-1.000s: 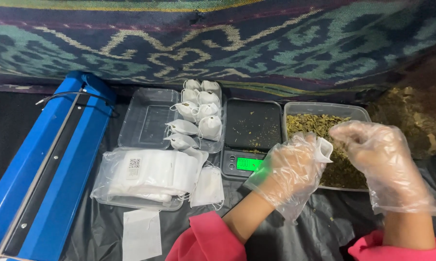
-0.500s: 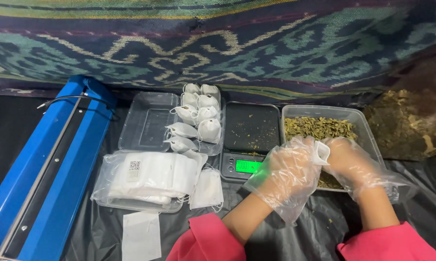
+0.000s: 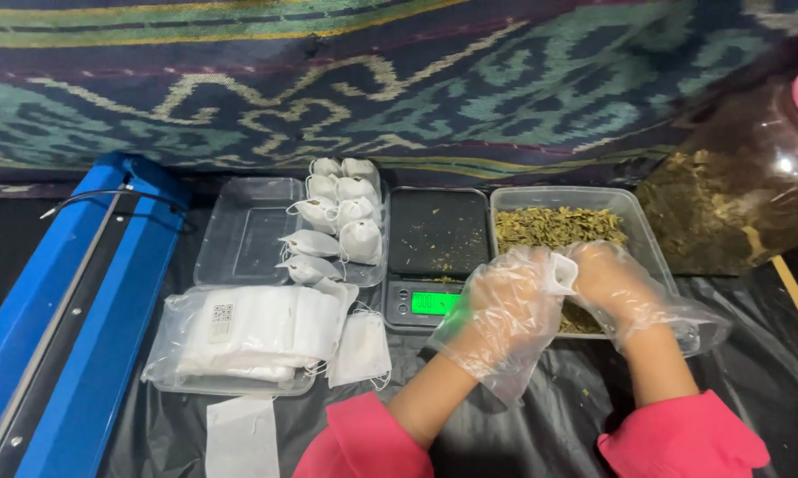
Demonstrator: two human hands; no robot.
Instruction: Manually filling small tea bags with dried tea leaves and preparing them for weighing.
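Broadly, the black plastic sheet (image 3: 523,434) covers the whole work surface, with the long blue heat sealer (image 3: 71,310) filling its left edge and a big clear jar of dried herb (image 3: 726,212) crowding the right, so free room lies mostly in the near strip by the pink sleeves. Between them sit a clear tray of filled white tea bags (image 3: 341,221), a plastic pack of empty bags (image 3: 239,336), the small black digital scale (image 3: 439,235) with its green display lit, and the clear tub of dried leaves (image 3: 558,226). Filling looks like the step in hand: the left hand (image 3: 505,310), in a loose clear glove, grips a small white tea bag (image 3: 562,273) over the tub's near edge, while the gloved right hand (image 3: 616,283) is curled down into the leaves, seemingly pinching some, though its fingertips are hidden. Getting leaves into that narrow mouth calls for a steady, close pinch; spills would fall in the tub.
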